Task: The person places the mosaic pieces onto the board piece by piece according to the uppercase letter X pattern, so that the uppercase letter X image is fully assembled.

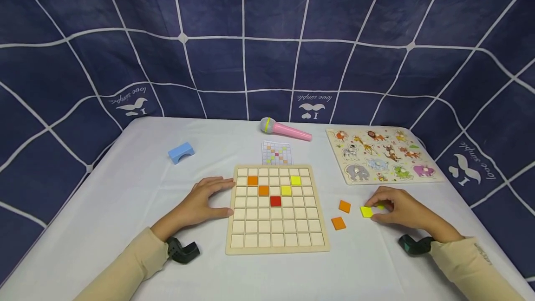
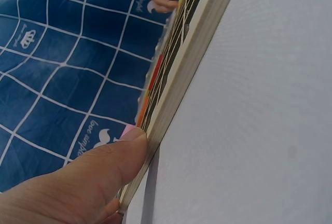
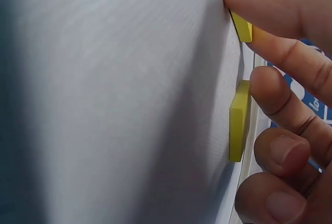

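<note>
Here my left hand (image 1: 200, 201) lies flat on the table (image 1: 125, 199), fingers straight, thumb against the left edge of the wooden grid board (image 1: 276, 247). My right hand (image 1: 401, 209) curls over two yellow tiles (image 1: 367, 212) lying on the table right of the board, fingertips pinching one. Two orange tiles (image 1: 341, 214) lie between board and hand.
</note>
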### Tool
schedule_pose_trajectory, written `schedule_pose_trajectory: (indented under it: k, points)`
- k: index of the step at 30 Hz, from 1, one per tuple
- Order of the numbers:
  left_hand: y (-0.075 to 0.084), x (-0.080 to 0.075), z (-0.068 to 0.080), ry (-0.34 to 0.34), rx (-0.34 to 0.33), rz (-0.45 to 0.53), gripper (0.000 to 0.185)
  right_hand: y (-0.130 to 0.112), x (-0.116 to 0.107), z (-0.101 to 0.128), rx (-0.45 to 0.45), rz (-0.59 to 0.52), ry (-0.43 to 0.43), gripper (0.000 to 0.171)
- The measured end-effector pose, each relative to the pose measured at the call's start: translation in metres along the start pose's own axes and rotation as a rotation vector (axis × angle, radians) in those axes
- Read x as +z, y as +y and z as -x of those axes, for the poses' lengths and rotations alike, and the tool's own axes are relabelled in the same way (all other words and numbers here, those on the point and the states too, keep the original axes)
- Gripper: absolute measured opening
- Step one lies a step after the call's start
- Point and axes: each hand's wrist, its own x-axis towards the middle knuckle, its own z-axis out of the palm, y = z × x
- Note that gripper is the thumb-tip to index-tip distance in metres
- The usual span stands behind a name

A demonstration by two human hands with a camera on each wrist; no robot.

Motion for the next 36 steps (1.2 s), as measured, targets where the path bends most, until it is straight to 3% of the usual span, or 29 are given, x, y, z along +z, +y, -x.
schedule_pose_trajectory:
  k: [22, 36]
  points:
    - [0.000, 0.001, 0.003, 0.008, 0.002, 0.006, 0.076, -0.029, 0.015, -0.026, -0.045, -0.015, -0.006, 0.028]
    - [0.000, 0.004, 0.005, 0.027, 0.037, 0.005, 0.074, -0.049, 0.037, -0.048, -0.091, -0.087, -0.014, 0.024]
